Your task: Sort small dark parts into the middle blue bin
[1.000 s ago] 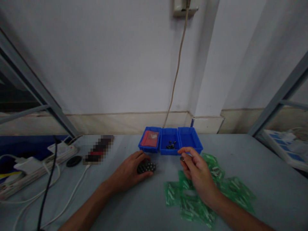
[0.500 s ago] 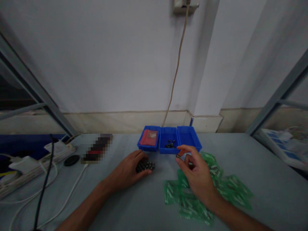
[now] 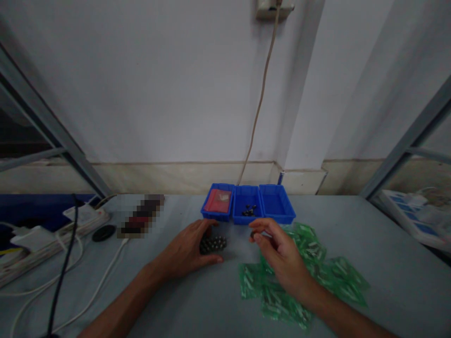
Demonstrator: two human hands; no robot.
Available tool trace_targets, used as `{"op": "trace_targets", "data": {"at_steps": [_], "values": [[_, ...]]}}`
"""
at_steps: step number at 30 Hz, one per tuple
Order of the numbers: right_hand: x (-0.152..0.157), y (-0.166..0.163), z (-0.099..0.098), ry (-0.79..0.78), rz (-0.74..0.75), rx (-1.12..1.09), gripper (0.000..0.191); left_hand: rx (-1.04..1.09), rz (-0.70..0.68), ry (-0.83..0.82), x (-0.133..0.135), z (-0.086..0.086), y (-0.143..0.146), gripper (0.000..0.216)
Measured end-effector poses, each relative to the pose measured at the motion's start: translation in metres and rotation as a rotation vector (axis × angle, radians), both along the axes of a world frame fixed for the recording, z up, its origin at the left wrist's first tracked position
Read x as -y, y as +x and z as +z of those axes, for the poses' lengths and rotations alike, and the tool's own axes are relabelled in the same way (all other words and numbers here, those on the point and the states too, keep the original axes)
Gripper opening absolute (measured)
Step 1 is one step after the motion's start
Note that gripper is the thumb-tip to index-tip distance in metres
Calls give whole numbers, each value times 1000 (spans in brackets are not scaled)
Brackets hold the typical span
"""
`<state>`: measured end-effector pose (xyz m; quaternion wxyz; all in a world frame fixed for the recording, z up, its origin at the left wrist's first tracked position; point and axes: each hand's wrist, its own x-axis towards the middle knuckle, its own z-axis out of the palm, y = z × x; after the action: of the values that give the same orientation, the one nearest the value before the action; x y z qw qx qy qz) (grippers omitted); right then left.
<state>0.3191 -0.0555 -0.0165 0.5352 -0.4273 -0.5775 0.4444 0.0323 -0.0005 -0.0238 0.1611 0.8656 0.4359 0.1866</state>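
Observation:
A cluster of small dark metal pieces with shiny round ends is packed together on the table. My left hand rests around its left side, thumb and fingers spread apart; the palm hides part of the cluster. To the right, my right hand pinches a small dark piece between thumb and forefinger, mostly covered by the fingertips. Beyond the hands, the middle blue bin holds several loose dark pieces. Green plastic packets with small parts inside lie under and around my right wrist.
The left blue bin holds a red packet, and a right blue bin adjoins the middle one. At the left are a power strip, white cables and a black round object. A wall stands behind.
My right hand has shifted a little left and down toward the cluster, the small piece still pinched. My left thumb has moved away from the cluster, widening the hand.

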Motion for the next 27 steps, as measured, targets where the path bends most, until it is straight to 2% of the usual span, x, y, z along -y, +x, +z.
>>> {"op": "trace_targets", "data": {"at_steps": [4,9,12,15,19,24,27], "values": [[-4,0,-2,-245,73,-222,45,3,3,10,-1,0,0,82],[-8,3,-5,-365,88,-363,43,-6,-12,4,-1,1,1,79],[-7,3,-3,-294,84,-307,38,7,-14,5,0,3,2,78],[-6,3,-2,-119,24,-58,31,14,-6,2,0,4,2,77],[-7,6,-6,95,-60,234,10,16,-2,3,0,4,3,79],[-10,11,-13,224,-149,379,18,-2,0,1,0,3,2,80],[-10,12,-11,225,-168,374,20,-15,5,-1,0,3,3,80]]}}
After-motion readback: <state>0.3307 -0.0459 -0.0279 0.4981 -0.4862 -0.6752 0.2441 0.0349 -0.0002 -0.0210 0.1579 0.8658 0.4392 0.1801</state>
